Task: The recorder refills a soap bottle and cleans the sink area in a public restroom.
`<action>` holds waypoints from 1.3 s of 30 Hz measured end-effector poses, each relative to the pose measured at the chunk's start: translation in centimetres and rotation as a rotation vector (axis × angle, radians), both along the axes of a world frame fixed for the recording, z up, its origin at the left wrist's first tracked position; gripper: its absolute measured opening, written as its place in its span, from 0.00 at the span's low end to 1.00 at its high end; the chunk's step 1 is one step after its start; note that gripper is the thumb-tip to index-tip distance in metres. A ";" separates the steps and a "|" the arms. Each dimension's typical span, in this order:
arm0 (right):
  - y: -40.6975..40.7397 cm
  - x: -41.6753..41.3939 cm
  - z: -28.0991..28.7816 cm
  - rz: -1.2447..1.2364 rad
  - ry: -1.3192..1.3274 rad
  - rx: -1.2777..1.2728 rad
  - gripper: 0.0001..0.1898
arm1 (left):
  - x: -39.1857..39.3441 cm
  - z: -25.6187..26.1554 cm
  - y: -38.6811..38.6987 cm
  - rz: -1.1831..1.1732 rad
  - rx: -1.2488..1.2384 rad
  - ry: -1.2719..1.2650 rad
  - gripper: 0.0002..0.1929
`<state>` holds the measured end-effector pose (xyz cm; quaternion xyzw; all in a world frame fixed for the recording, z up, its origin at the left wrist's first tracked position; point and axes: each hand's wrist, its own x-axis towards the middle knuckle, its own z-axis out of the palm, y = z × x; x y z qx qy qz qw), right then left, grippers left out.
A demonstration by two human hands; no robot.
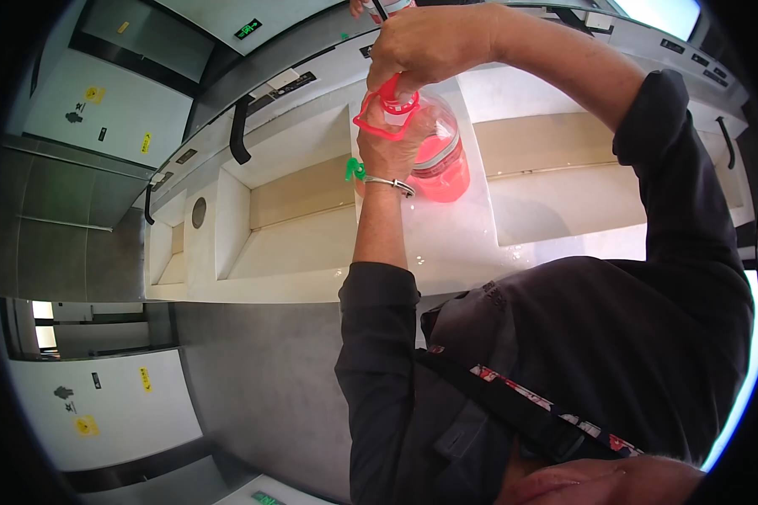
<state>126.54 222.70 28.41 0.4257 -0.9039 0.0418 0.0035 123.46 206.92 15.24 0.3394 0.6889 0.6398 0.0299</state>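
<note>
A large clear plastic jug [443, 180] of pink-red liquid stands on the white ledge between two washbasins. My left hand [388, 145] holds the jug near its neck, and a metal bracelet is on that wrist. The red carrying loop [379, 131] tilts out over the fingers. From above, my right hand [420, 53] grips the red screw cap [397, 98] at the jug's mouth. Its fingers hide part of the cap, so I cannot tell how far it is screwed on. Beside my left wrist a green nozzle [355, 169] shows, the thing below it mostly hidden.
Recessed white basins lie to the left [297, 233] and right [562, 196] of the ledge. A black tap [239, 136] juts over the left basin. A round hole [199, 213] is cut in the counter farther left. Grey floor [259, 379] stretches below the counter's front edge.
</note>
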 end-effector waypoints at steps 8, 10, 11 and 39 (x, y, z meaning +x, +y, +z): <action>-2.6 2.1 -2.6 -0.532 0.390 -0.025 0.21 | -0.7 -1.2 0.3 0.046 0.028 0.046 0.32; -1.4 2.2 -2.0 -0.442 0.334 -0.070 0.21 | -0.3 -0.8 0.3 0.030 0.038 0.018 0.32; -0.8 2.1 -1.8 -0.342 0.275 -0.113 0.20 | -0.2 -0.6 0.2 0.037 0.033 0.022 0.32; -3.5 2.3 -3.2 -0.697 0.272 -0.089 0.16 | -0.8 -1.7 0.8 0.165 -0.040 0.166 0.36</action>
